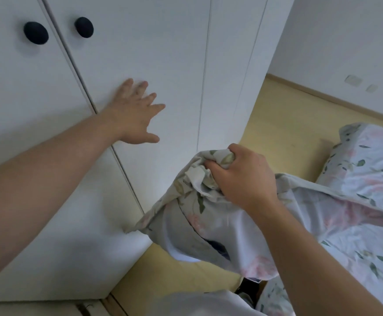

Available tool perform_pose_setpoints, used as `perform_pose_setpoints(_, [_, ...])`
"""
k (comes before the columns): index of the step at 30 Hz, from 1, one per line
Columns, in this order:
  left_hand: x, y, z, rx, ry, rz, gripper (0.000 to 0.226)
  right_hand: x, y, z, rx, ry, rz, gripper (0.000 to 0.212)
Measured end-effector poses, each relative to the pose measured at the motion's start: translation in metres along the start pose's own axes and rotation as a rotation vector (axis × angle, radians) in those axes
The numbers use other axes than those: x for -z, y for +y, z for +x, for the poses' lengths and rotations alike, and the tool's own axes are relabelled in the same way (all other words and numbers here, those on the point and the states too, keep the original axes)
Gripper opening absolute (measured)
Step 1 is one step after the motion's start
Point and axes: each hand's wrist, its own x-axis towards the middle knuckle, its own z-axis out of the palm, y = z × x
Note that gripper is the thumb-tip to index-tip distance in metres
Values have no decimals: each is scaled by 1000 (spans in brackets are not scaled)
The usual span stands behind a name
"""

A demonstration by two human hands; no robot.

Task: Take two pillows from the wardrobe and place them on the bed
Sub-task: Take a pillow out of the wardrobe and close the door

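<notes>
My left arm stretches out bare and nearly straight toward the far left, and my left hand (134, 112) is spread flat, fingers splayed and pointing far and right, thumb angled down to the right. My right arm comes up from the near right, wrist bent, and my right hand (243, 176) is balled into a tight fist, knuckles up, fingers curled under.
</notes>
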Motion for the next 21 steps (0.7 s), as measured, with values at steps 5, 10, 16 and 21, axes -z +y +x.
perform_pose_setpoints(5, [43, 62, -16, -433, -193, -631, 119, 6, 16, 10, -155, 8, 99, 36])
perform_pose_setpoints(10, [41, 135, 8, -518, -181, -901, 90, 18, 38, 17, -315, 115, 242, 31])
perform_pose_setpoints(16, [45, 201, 67, -626, 135, -1015, 21, 57, 95, 25, -485, 158, 445, 37])
perform_pose_setpoints(21, [77, 254, 134, -753, 126, -984, 18, 126, 164, 33, -540, 23, 430, 50])
